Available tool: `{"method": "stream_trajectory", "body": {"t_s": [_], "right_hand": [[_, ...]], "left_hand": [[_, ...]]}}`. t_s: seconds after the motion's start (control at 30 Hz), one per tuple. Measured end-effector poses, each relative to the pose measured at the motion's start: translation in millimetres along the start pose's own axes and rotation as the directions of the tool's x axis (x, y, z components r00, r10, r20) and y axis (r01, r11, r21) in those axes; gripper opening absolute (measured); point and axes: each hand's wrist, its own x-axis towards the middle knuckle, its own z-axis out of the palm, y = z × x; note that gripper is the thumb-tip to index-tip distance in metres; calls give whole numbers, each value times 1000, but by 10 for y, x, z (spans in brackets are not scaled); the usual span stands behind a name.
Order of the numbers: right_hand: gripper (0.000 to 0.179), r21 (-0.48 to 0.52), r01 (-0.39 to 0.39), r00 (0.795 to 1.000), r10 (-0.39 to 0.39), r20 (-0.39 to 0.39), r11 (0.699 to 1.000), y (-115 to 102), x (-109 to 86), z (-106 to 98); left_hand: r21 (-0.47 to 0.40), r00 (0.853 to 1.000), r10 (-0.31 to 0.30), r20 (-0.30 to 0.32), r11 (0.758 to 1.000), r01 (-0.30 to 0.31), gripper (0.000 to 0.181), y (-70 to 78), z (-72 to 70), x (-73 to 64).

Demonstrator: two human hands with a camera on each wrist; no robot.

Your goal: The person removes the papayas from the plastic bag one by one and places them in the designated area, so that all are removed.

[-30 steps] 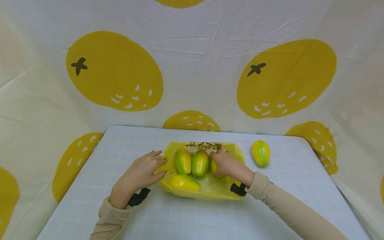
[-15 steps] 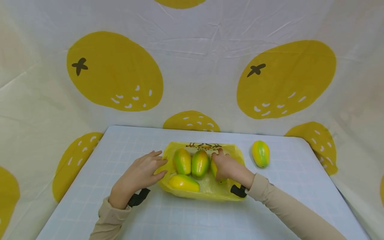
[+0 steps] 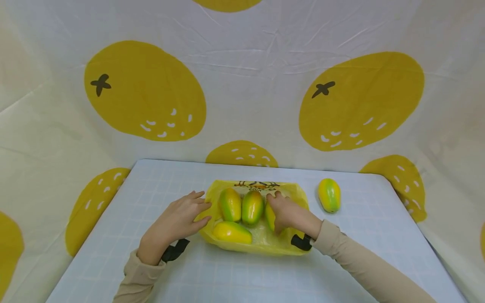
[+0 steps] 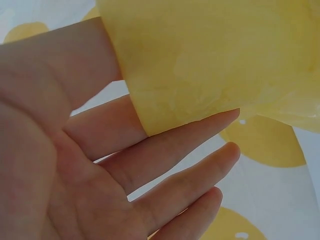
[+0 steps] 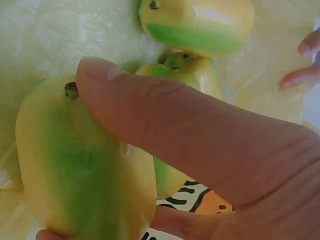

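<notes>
A yellow plastic bag (image 3: 273,245) lies spread on the table with its mouth facing up. Inside are several glossy yellow-green oblong fruits, like small papayas; one fruit (image 3: 232,232) lies crosswise at the front left, and two (image 3: 230,205) stand lengthwise side by side behind it. My right hand (image 3: 289,212) grips another yellow-green fruit (image 5: 85,165) in the bag's right half, its thumb across the stem end. At the left rim is my left hand (image 3: 184,214), fingers straight and spread. In the left wrist view, the bag's edge covers its thumb and index fingertips, while the other fingers stay outside.
One more yellow-green fruit (image 3: 329,195) lies on the table right of the bag. The table (image 3: 170,176) has a pale checked cover. Behind it hangs a white cloth (image 3: 250,97) printed with big yellow fruit.
My right hand has shifted slightly at the fruit, its thumb a little nearer me, and more of that fruit shows. The print on the bag's back wall has creased differently. The left hand stays put.
</notes>
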Motion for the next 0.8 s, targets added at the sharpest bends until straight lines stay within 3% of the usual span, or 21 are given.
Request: {"method": "stream_trajectory", "body": {"t_s": [0.3, 0.53, 0.8], "right_hand": [[98, 52, 21, 1000, -21, 3, 998, -16, -61, -60], [85, 78, 92, 994, -87, -72, 993, -29, -192, -144], [87, 146, 163, 977, -139, -159, 976, -4, -344, -236]], "left_hand": [[-2, 1000, 5, -2, 1000, -5, 31, -1, 12, -8], [-2, 1000, 6, 9, 1000, -6, 30, 10, 16, 8], [-2, 1000, 1, 13, 1000, -1, 30, 14, 7, 2]]}}
